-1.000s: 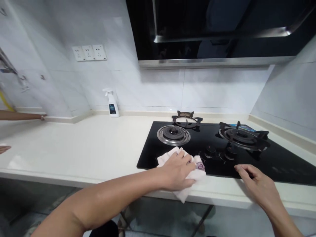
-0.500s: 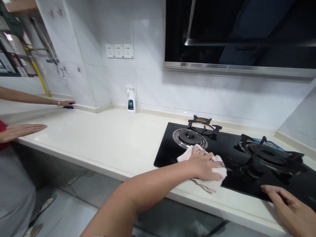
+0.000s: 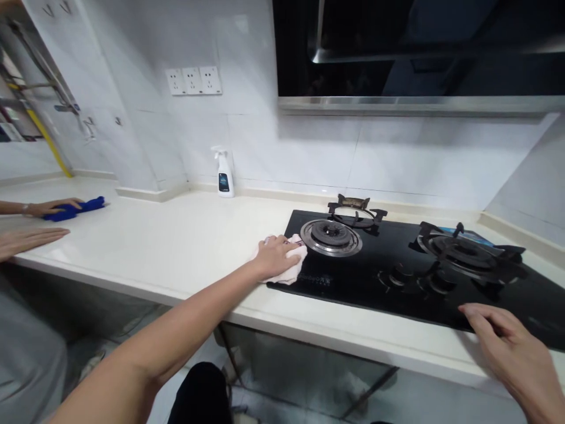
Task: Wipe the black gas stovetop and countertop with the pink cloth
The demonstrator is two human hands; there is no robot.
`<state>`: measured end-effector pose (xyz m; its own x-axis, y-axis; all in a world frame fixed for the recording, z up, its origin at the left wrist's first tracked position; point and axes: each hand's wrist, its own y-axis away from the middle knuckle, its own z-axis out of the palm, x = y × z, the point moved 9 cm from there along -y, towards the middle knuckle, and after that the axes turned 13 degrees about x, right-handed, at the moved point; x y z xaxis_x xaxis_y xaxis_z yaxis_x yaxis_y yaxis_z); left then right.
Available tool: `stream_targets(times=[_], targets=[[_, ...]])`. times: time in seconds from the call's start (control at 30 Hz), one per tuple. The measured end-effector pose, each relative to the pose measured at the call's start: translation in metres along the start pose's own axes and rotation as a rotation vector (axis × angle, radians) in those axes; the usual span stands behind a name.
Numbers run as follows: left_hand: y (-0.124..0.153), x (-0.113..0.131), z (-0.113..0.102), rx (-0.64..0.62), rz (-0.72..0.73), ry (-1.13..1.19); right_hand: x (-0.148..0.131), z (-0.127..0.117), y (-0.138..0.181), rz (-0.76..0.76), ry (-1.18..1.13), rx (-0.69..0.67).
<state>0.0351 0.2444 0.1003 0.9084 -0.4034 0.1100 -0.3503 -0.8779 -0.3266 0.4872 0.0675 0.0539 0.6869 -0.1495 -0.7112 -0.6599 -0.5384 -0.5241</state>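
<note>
At the left edge of the black gas stove (image 3: 348,288), my left hand (image 3: 274,259) presses down on a white cloth (image 3: 289,272) with dark markings, its fingers bent over it. The cloth lies partly on the glass and partly on the pale countertop (image 3: 176,253). Close by is the left burner (image 3: 332,235) with its metal ring. My right hand (image 3: 507,338) is at the stove's front edge, fingers curled in and thumb against them, with nothing visible in it. Two control knobs (image 3: 399,274) stand between my hands.
The left burner's pan support (image 3: 357,213) lies off it, towards the wall. A spray bottle (image 3: 225,176) stands by the wall. A range hood (image 3: 397,103) overhangs the stove. At far left, a co-worker's hand (image 3: 48,208) holds a blue cloth (image 3: 83,207); their other hand (image 3: 33,240) rests flat.
My left hand has slid the white cloth leftward, from the stove's front to its left edge. My right hand stays at the front edge. The co-worker's blue cloth has come nearer along the counter.
</note>
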Motion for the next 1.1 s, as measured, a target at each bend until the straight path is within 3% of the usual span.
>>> stream_targets(times=[0.17,0.27,0.37,0.5,0.6,0.7,0.8,0.9,1.0,1.1], targets=[[0.025,0.016,-0.011,0.063,0.063,-0.056,-0.011,0.002,0.004,-0.113,-0.061,0.006],[0.037,0.048,-0.013,0.087,0.156,-0.063,-0.013,0.004,0.005,-0.129,-0.060,-0.009],[0.049,0.109,-0.005,0.104,0.322,0.004,-0.014,0.004,0.006,-0.135,-0.033,-0.017],[0.060,0.209,0.014,0.145,0.541,0.146,-0.013,0.000,0.005,-0.130,0.001,-0.011],[0.057,0.275,0.042,0.023,0.642,0.220,-0.011,-0.001,0.002,-0.122,0.015,-0.036],[0.047,0.315,0.062,-0.086,0.680,0.270,-0.007,0.002,-0.002,-0.103,0.048,-0.075],[0.037,0.325,0.071,-0.131,0.637,0.279,-0.004,0.007,-0.008,-0.127,0.085,-0.098],[0.035,0.314,0.065,-0.096,0.605,0.286,-0.004,0.015,-0.010,-0.201,0.094,-0.137],[0.040,0.284,0.051,-0.041,0.572,0.277,0.001,0.013,-0.011,-0.194,0.103,-0.105],[0.052,0.239,0.029,0.032,0.550,0.269,0.004,0.010,-0.011,-0.153,0.106,-0.097]])
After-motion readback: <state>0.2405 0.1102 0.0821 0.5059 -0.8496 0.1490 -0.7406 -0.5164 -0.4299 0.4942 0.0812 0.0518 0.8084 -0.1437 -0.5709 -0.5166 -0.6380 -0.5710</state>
